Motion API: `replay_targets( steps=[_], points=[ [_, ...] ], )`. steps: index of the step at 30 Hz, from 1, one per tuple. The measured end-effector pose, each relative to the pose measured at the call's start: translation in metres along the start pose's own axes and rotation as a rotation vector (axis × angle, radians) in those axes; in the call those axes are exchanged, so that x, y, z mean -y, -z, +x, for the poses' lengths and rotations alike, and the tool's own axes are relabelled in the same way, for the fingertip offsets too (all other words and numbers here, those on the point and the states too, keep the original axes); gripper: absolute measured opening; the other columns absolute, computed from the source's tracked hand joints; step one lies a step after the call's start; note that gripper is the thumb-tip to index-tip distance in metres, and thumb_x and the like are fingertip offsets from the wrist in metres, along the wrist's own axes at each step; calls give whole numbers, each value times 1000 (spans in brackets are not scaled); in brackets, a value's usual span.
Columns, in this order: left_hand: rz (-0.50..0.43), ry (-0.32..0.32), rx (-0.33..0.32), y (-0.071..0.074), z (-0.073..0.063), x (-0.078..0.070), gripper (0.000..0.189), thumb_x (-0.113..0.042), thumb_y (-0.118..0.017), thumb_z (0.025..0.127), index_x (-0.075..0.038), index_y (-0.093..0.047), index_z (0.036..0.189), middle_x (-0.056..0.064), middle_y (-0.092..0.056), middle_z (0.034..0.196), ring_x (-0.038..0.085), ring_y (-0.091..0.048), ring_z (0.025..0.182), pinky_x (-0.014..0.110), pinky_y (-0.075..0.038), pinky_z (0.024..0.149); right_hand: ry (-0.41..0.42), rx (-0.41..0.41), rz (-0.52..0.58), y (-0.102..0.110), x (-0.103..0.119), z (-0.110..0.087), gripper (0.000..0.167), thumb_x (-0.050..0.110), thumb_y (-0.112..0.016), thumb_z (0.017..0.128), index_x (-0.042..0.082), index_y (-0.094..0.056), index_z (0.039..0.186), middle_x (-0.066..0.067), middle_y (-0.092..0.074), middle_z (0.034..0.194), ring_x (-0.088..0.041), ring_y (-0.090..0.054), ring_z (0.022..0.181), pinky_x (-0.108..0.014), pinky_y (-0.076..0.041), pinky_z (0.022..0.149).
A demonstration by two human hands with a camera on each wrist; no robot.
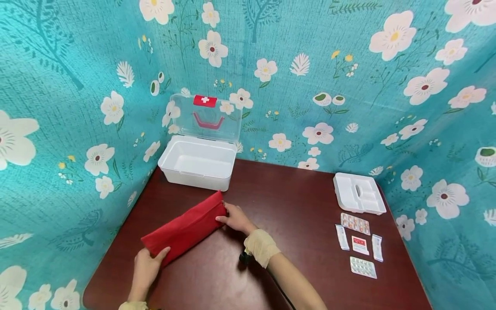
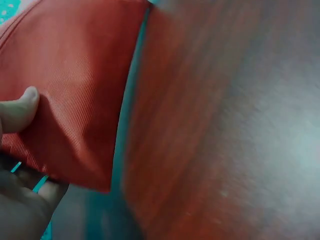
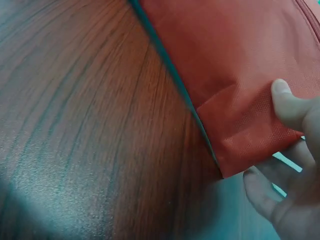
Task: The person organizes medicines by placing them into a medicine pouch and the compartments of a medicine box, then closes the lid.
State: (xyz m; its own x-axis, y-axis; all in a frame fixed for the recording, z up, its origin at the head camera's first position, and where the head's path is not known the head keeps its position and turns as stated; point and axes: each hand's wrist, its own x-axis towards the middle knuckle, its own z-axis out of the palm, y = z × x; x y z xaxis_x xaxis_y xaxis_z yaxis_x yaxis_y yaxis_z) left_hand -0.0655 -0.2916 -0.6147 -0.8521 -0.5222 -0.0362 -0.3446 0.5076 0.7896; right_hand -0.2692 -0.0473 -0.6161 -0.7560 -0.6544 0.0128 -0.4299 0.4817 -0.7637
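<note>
A flat red zippered pouch (image 1: 190, 226) is held slantwise over the table, its right end higher in the head view. My left hand (image 1: 146, 267) grips its lower left end, thumb (image 2: 22, 107) on the front face and fingers behind. At the other end my right hand (image 1: 235, 218) pinches the pouch the same way, its thumb (image 3: 290, 102) pressing the fabric near the corner. Along the top edge runs a zipper (image 3: 311, 17). Just behind the pouch stands a white first-aid box (image 1: 193, 174), its clear lid (image 1: 209, 118) with a red handle raised.
At the right, a white compartment tray (image 1: 359, 206) lies near the table's far edge. In front of it are blister packs (image 1: 355, 224), slim white sachets (image 1: 342, 237) and a red-and-white packet (image 1: 360, 245). Flowered teal cloth (image 1: 286, 107) surrounds the dark wooden table (image 1: 294, 198).
</note>
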Motion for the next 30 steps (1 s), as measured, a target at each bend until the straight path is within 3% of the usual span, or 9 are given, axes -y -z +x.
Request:
replay_targets(
  steps=[8,12,16,20,26,30],
  points=[
    [-18,-25,-114,8,15,-21,24,-13,-78,85,9,-72,89,24,-72,81,27,-64,71,30,-47,62,42,-102,65,7,8,-3,28,13,-72,90,-1,-68,114,-14,-75,104,-23,-74,94,-22,-55,77],
    [-47,-67,-150,13,29,-35,21,-12,-79,84,7,-72,90,23,-73,83,22,-61,71,27,-46,63,23,-166,74,18,16,-2,26,13,-72,90,1,-69,113,-14,-76,104,-24,-75,93,-23,-57,75],
    [-85,-94,-175,18,47,-55,23,-12,-78,85,6,-71,97,26,-72,92,27,-62,78,23,-44,66,-26,-221,114,31,27,-1,29,14,-72,91,2,-68,117,-14,-75,105,-25,-75,91,-27,-59,74],
    [-144,-80,-156,23,70,-77,30,-13,-74,88,6,-68,111,28,-70,103,34,-63,89,21,-44,68,-71,-268,172,45,38,3,29,14,-71,92,3,-68,119,-15,-76,103,-25,-75,86,-30,-60,73],
    [-248,-30,-68,29,108,-108,41,-15,-70,92,5,-61,127,29,-67,117,19,-62,84,16,-47,66,-118,-342,175,66,46,17,27,17,-72,91,2,-69,114,-15,-76,96,-25,-75,81,-33,-60,74],
    [-249,-17,-14,36,132,-124,46,-18,-69,93,5,-56,130,29,-65,121,16,-62,82,17,-48,66,-149,-373,177,76,51,28,26,19,-72,91,2,-69,110,-14,-76,93,-22,-73,78,-33,-60,75]
  ],
)
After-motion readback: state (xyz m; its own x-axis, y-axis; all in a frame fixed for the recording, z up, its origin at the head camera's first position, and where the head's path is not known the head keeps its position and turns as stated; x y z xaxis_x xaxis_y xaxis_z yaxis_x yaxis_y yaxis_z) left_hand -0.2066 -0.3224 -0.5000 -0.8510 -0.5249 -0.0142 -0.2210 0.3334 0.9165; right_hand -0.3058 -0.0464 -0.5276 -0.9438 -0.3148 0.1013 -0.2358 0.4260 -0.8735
